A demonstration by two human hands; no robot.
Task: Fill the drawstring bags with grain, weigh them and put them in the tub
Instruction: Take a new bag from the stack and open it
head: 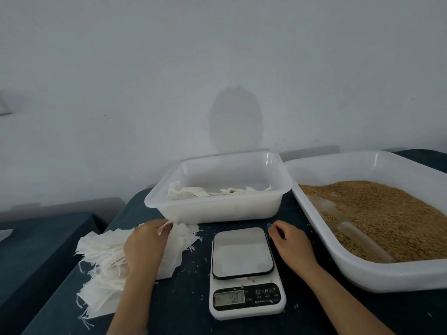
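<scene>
Two hands are over the dark bench (183, 298). The left hand (147, 243) lies on the heap of empty drawstring bags (101, 262) and pinches one bag's top just before the tub (217, 209), which holds a few bags (186, 192). The right hand (290, 243), loosely curled and empty, is beside the scale (244, 269). Grain (387, 213) fills the tray (362, 274) at right.

Narrow bare strip between scale (243, 252) and tub (217, 209); grain tray (362, 274) wall near alongside.
</scene>
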